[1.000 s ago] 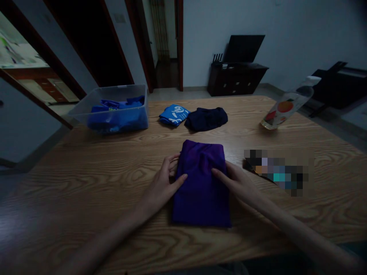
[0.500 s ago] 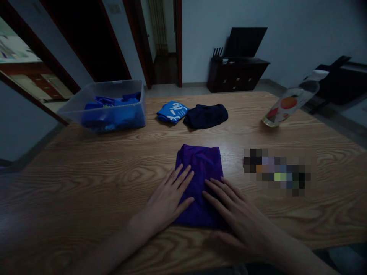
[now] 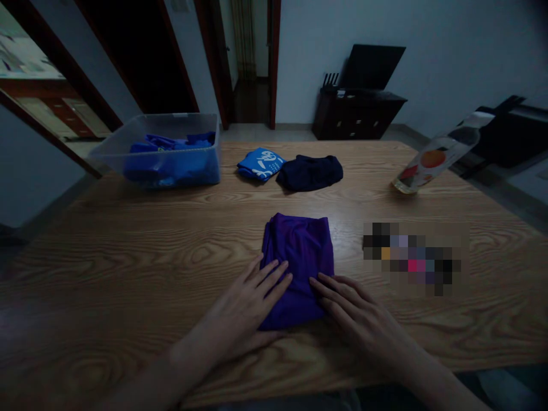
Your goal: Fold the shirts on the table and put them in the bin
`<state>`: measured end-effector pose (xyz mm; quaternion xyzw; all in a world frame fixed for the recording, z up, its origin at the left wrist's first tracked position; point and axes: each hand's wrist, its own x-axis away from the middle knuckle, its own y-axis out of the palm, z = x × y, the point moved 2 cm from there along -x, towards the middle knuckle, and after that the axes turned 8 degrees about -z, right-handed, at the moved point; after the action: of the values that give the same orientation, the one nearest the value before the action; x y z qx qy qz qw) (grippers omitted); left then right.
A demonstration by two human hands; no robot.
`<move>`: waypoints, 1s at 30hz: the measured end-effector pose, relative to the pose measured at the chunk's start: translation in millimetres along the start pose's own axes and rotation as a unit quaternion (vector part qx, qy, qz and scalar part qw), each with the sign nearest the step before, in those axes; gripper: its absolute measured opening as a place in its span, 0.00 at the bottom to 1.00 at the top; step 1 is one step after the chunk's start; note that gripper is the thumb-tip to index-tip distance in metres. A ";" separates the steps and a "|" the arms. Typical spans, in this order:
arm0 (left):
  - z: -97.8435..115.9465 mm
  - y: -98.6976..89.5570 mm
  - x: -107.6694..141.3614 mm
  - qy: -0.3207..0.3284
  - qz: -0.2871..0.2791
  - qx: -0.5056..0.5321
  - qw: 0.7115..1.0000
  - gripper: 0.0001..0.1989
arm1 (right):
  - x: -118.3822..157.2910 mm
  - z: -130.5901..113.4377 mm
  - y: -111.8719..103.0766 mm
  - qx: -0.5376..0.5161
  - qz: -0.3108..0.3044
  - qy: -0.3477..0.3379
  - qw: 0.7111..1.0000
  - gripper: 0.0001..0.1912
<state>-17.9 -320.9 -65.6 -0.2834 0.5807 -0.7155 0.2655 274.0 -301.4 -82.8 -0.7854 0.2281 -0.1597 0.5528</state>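
Observation:
A folded purple cloth (image 3: 300,240), perhaps a garment, lies on the wooden table in front of me. Its surface is slightly wrinkled. My left hand (image 3: 250,299) rests on the cloth's near left part, fingers stretched out, with the thumb low by its near edge. On the near right part lies my right hand (image 3: 357,308), fingers extended over the side edge and its thumb hidden. Neither hand grips the fabric. Beyond it sit a folded blue cloth with white print (image 3: 261,164) and a dark navy folded cloth (image 3: 310,173), side by side and touching.
At the far left stands a clear plastic bin (image 3: 175,151) with blue cloths inside. A clear bottle (image 3: 436,157) is at the far right of the table (image 3: 128,245). Right of the purple cloth lies a pixelated item (image 3: 413,257). A dark cabinet (image 3: 357,114) stands behind.
Both hands have slid towards me over the purple cloth, and my left thumb has moved down to its near edge. The cloth's near edge has shifted and now slants. The view has moved slightly.

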 end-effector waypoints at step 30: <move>-2.6 -13.4 -7.8 -0.155 0.232 0.001 0.960 0.23 | -49.0 17.5 -28.7 0.034 0.184 0.146 0.971 0.23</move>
<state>-15.0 -311.1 -53.6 -0.2481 0.5814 -0.5818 0.5118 246.7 -253.1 -61.7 -0.6788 0.4414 -0.1760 0.5599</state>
